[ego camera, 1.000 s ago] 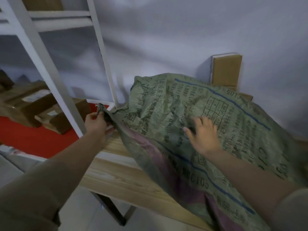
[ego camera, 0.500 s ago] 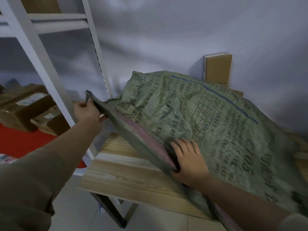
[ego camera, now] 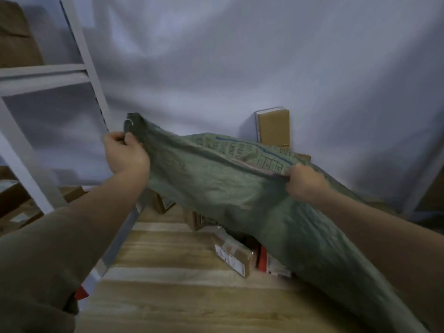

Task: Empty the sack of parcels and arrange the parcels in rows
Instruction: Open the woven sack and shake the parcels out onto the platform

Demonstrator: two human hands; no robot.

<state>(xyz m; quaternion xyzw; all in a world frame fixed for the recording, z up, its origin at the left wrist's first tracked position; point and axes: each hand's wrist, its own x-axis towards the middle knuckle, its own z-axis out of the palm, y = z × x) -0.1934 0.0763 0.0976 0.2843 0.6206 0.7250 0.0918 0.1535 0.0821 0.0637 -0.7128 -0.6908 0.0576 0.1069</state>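
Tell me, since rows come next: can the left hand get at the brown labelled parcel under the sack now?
Probably not yet: the left hand has its grip on the sack, though the parcel lies exposed on the table.

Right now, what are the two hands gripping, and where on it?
Both grip the green woven plastic sack: the left hand bunches its raised corner, and the right hand pinches the upper edge further along.

A wooden table (ego camera: 168, 296) bears taped brown parcels (ego camera: 231, 257) under a green sack (ego camera: 240, 188).
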